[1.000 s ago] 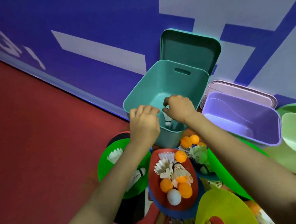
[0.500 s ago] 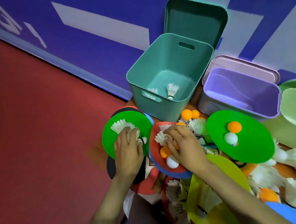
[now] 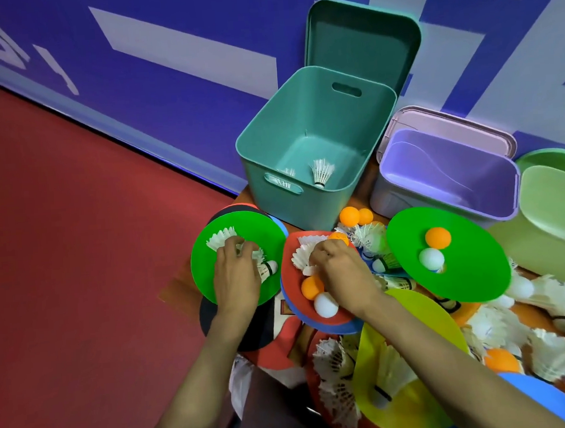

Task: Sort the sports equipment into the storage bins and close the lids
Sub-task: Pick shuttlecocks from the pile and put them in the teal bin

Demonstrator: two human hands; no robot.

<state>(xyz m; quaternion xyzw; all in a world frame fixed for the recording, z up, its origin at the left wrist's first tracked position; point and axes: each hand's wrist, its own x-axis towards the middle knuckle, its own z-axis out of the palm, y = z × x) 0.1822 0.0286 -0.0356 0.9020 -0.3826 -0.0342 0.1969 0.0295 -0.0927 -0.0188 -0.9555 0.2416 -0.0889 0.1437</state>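
A teal bin (image 3: 311, 208) stands open against the wall with two white shuttlecocks (image 3: 321, 172) on its bottom; its lid (image 3: 362, 37) leans behind it. My left hand (image 3: 237, 277) lies on a green disc (image 3: 212, 275), fingers curled over white shuttlecocks (image 3: 221, 238). My right hand (image 3: 342, 273) rests on a red disc (image 3: 289, 263), fingers closing on a white shuttlecock (image 3: 299, 257) beside an orange ball (image 3: 311, 287) and a white ball (image 3: 326, 305).
A purple bin (image 3: 447, 202) and a light green bin (image 3: 560, 244) stand open to the right. A second green disc (image 3: 473, 277) carries an orange and a white ball. Yellow and blue discs, several shuttlecocks and balls are heaped lower right. Red floor lies left.
Both hands have come down from the teal bin's rim to the discs. Two shuttlecocks now lie in the bin. In the last half second the fingers curled over shuttlecocks.
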